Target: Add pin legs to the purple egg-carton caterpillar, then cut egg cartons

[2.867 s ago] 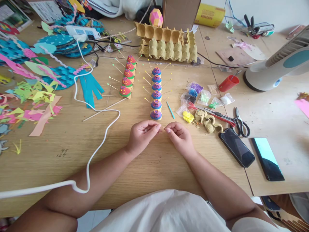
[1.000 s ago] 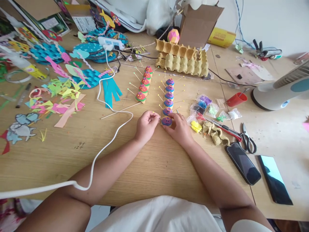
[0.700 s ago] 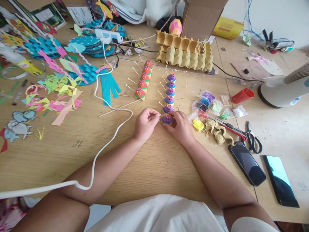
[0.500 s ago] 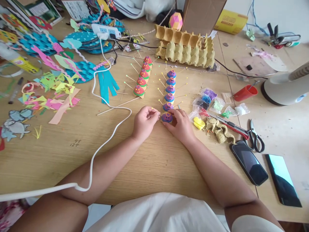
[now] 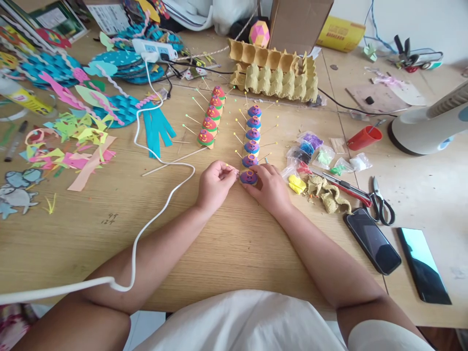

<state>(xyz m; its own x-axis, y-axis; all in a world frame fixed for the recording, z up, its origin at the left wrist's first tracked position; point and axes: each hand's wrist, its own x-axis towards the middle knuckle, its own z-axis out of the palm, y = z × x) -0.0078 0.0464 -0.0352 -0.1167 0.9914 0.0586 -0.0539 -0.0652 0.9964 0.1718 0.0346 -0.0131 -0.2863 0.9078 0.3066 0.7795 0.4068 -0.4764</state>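
Note:
A row of egg-carton cups topped in purple and blue (image 5: 252, 133) runs away from me, with thin yellow-tipped sticks poking out of both sides. My right hand (image 5: 269, 187) grips the nearest purple cup (image 5: 248, 177), which has a smiling face, from its right side. On the other side, my left hand (image 5: 218, 183) pinches a thin stick (image 5: 237, 172) against the left edge of that cup. The fingers hide most of the stick. To the left stands a similar red and green row (image 5: 211, 119) with green-tipped sticks.
Egg cartons (image 5: 281, 83) lie at the back. A white cable (image 5: 166, 208) loops over my left forearm. Paper scraps (image 5: 73, 141) are on the left; clay bags (image 5: 325, 156), a utility knife (image 5: 347, 187), scissors (image 5: 382, 202) and two phones (image 5: 373, 241) are on the right.
The view has shifted slightly, so everything sits a little further left. Both hands keep their hold at the nearest purple cup, with hardly any movement.

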